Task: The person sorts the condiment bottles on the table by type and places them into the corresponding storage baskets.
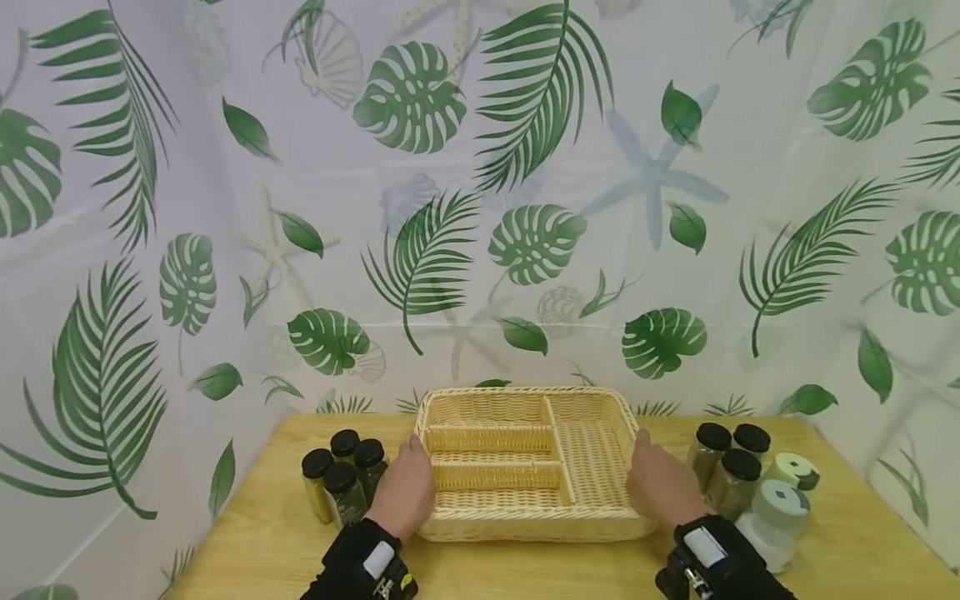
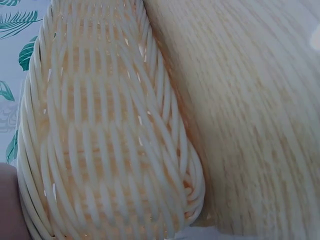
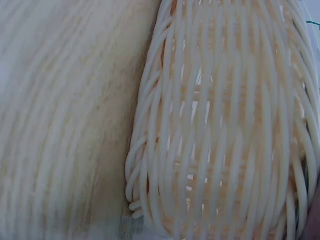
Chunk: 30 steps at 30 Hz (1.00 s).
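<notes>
In the head view a pale wicker basket (image 1: 536,527) sits on the wooden table by the back wall. Dividers split its left part into three long compartments, with one wide compartment on the right; nothing lies in them. My left hand (image 1: 406,492) grips its left side, while the right hand (image 1: 664,482) holds the right side. Both thumbs are near the rim; the fingers beneath are mostly hidden. Close up, the woven wall (image 2: 105,130) fills much of the left wrist view, and the same weave (image 3: 225,125) shows in the right wrist view.
Several black-lidded spice jars (image 1: 342,479) stand just left of my left hand. Right of the right hand are more black-lidded jars (image 1: 738,477), a white bottle (image 1: 772,525) and a pale yellow-topped container (image 1: 791,471). A leaf-print cloth (image 1: 525,275) hangs behind the table (image 1: 255,533).
</notes>
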### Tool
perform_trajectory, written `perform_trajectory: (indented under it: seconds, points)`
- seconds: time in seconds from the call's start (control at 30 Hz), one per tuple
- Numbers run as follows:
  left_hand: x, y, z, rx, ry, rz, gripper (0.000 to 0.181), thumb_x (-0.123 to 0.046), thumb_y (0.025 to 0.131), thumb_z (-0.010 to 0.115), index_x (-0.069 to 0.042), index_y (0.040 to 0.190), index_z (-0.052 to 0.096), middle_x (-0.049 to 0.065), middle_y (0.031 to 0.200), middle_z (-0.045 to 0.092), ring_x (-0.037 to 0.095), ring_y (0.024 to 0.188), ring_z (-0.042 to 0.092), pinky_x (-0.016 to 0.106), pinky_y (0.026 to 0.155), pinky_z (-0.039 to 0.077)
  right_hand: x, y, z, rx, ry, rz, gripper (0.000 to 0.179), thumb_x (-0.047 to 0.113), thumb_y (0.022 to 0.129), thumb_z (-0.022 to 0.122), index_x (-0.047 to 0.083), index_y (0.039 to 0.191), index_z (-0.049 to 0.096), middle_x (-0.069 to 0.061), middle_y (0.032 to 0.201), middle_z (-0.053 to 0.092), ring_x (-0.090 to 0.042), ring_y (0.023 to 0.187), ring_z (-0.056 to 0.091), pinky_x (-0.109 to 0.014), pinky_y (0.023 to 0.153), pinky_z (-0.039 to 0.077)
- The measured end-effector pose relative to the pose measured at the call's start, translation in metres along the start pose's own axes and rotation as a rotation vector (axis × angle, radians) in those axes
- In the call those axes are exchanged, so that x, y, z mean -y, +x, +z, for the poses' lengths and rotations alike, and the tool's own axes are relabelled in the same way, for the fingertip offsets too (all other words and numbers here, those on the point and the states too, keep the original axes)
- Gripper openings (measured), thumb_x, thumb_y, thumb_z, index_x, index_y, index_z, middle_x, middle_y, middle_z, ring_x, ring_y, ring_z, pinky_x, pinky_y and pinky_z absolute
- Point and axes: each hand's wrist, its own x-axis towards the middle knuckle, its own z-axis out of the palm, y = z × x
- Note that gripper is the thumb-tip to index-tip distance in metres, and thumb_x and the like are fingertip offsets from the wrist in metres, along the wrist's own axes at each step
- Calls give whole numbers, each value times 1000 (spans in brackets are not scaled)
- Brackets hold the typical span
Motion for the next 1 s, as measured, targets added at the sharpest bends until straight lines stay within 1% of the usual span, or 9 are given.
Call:
perform_trajectory:
  seconds: [0.1, 0.23, 0.37, 0.5, 0.57, 0.67, 0.77, 0.87, 1.0]
  points:
    - [1, -1, -2, -1, -7, 1, 47, 1, 96, 58, 23, 134, 43, 37, 117, 57, 35, 79, 67, 40, 65, 58, 2, -2, -2, 18, 14, -6, 64, 6, 97, 46, -22, 147, 19, -15, 73, 60, -21, 56, 53, -35, 49, 40]
    - [1, -6, -4, 52, -31, -11, 48, 1, 97, 55, 23, 136, 41, 40, 125, 54, 40, 90, 68, 42, 70, 58, 2, -10, -3, 50, 14, -13, 66, 7, 97, 48, -24, 146, 17, -12, 66, 56, -20, 52, 51, -34, 46, 38]
    - [2, -10, -7, 98, -30, -7, 49, 0, 97, 55, 23, 138, 40, 42, 127, 53, 43, 98, 67, 42, 72, 58, 2, -14, -4, 53, -1, -16, 64, 6, 96, 49, -24, 145, 21, -16, 73, 61, -21, 56, 56, -38, 48, 44]
    - [1, -11, -11, 91, -18, 7, 50, 1, 96, 56, 24, 137, 41, 41, 124, 54, 42, 95, 68, 41, 69, 58, 4, -13, -10, 42, -21, -7, 60, 6, 95, 49, -23, 143, 25, -24, 86, 66, -25, 67, 64, -44, 52, 50]
    - [0, -12, -12, 98, -28, -2, 50, 0, 97, 56, 23, 138, 40, 42, 125, 54, 42, 95, 68, 42, 69, 58, 4, -14, -12, 47, -32, 4, 60, 6, 96, 49, -23, 143, 26, -26, 91, 66, -26, 70, 65, -45, 54, 51]
    - [-3, -14, -14, 123, -45, -18, 50, 0, 97, 54, 23, 139, 39, 42, 127, 52, 43, 94, 68, 42, 68, 58, 4, -18, -14, 55, -45, 10, 60, 5, 96, 50, -24, 143, 26, -26, 92, 67, -26, 70, 65, -45, 54, 51]
    - [-3, -17, -16, 156, -56, -29, 49, 0, 98, 53, 22, 140, 39, 42, 130, 51, 44, 99, 67, 42, 69, 57, 5, -22, -14, 71, -39, 12, 62, 5, 96, 50, -24, 144, 24, -23, 88, 67, -23, 63, 61, -41, 50, 48]
    - [-2, -21, -17, 146, -57, -23, 48, 1, 98, 53, 23, 139, 40, 42, 128, 52, 45, 101, 66, 43, 71, 58, 2, -26, -12, 76, -26, 5, 64, 7, 96, 50, -23, 145, 23, -23, 91, 68, -21, 61, 58, -39, 50, 46]
    - [-3, -26, -19, 128, -64, -27, 48, 0, 97, 53, 23, 138, 40, 40, 122, 55, 44, 96, 67, 45, 71, 58, -1, -29, -11, 85, -10, 5, 64, 9, 96, 52, -20, 146, 25, -22, 94, 68, -20, 64, 59, -39, 52, 47]
